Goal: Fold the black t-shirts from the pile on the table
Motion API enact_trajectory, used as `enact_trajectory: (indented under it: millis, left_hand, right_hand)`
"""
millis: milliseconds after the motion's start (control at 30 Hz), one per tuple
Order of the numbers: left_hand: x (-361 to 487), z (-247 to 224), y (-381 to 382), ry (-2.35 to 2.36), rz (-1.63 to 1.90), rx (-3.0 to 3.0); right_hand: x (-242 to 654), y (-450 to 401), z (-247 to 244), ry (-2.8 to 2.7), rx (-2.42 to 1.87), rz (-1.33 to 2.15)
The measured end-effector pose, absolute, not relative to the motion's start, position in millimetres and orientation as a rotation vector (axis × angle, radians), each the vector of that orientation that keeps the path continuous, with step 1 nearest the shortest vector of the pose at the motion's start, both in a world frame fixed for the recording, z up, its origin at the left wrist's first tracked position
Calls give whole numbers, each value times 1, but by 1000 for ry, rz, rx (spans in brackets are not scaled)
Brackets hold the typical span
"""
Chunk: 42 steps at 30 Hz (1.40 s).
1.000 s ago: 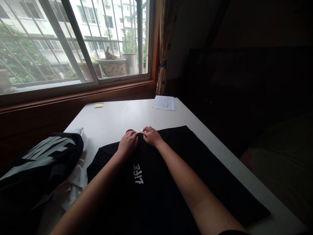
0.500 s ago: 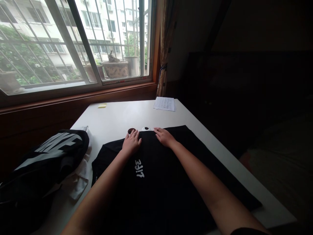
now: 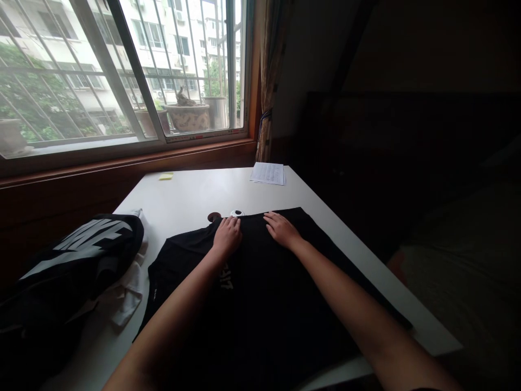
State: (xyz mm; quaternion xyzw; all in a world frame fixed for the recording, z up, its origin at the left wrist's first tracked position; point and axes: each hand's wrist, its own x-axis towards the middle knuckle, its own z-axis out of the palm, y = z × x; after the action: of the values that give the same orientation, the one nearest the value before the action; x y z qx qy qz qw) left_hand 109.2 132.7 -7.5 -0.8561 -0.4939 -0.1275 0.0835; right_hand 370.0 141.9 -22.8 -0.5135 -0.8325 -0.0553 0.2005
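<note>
A black T-shirt [image 3: 260, 277] with light lettering on it lies spread across the white table [image 3: 195, 193]. My left hand [image 3: 228, 234] rests on its far edge, palm down and fingers stretched out, and its forearm covers part of the lettering. To the right, my right hand [image 3: 281, 228] lies flat near the same edge with the fingers extended. Just beyond the cloth are a small dark brown round thing [image 3: 214, 216] and a white ring-like thing with a dark centre [image 3: 237, 213]; what they are I cannot tell.
At the left sits a black bag [image 3: 97, 244] with big grey letters, on top of white cloth [image 3: 129, 304]. Papers [image 3: 268, 173] lie at the table's far right corner, and a yellow sticky note [image 3: 166, 176] at the far left. A barred window [image 3: 122, 70] is behind.
My left hand has shifted right along the shirt's far edge, and its forearm now hides more of the lettering. The shirt's right side has drawn inward a little. The view has turned slightly.
</note>
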Motion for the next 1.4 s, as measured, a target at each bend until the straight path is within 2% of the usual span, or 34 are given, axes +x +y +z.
enact_trajectory:
  millis: [167, 300, 833, 1133, 1400]
  left_hand:
    - [121, -15, 126, -1561, -345, -2530]
    - [122, -15, 132, -1678, -301, -2511]
    - [133, -12, 141, -1756, -201, -2457]
    - [144, -8, 122, -1382, -286, -2547]
    - [138, -13, 123, -1746, -281, -2413]
  right_hand:
    - [333, 139, -26, -2380, -1348, -34]
    - [340, 135, -32, -2379, -1428, 52]
    - [484, 89, -36, -2283, -1832, 124]
    - [495, 79, -34, -2263, -1870, 104]
    - [493, 77, -34, -2235, -1826, 86]
